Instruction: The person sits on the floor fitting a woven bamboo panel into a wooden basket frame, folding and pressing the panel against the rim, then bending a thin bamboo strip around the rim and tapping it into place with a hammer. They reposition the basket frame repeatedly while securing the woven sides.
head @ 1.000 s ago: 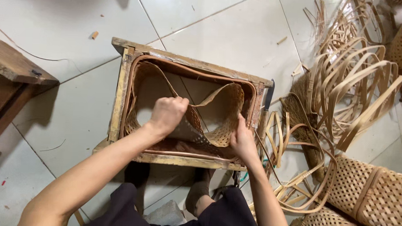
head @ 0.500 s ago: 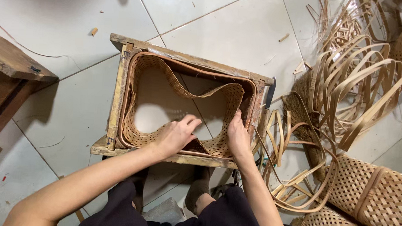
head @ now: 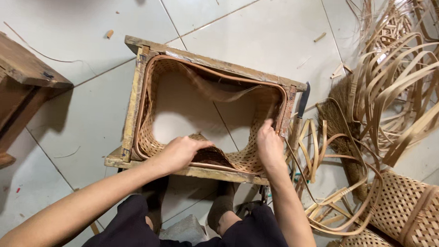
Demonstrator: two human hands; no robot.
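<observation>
The left hand (head: 179, 154) presses flat, fingers spread, on the woven strip (head: 228, 160) inside the wooden frame (head: 132, 101); beside it the right hand (head: 270, 144) seemingly pinches the strip's edge.

We see the scene under bright, even, diffuse light. The pale glossy floor tiles (head: 86, 26) carry a soft sheen but no harsh glare. Shadows are soft-edged: one spreads on the tiles beside the dark wooden bench (head: 16, 87) at far left, another lies beneath the near rail of the rectangular weathered wooden frame (head: 132, 106). We find the centre in sharp focus. The heap of curved tan cane strips (head: 401, 81) at the right edge looks slightly stretched by the wide lens. A thin strip inside the frame appears smeared.
</observation>
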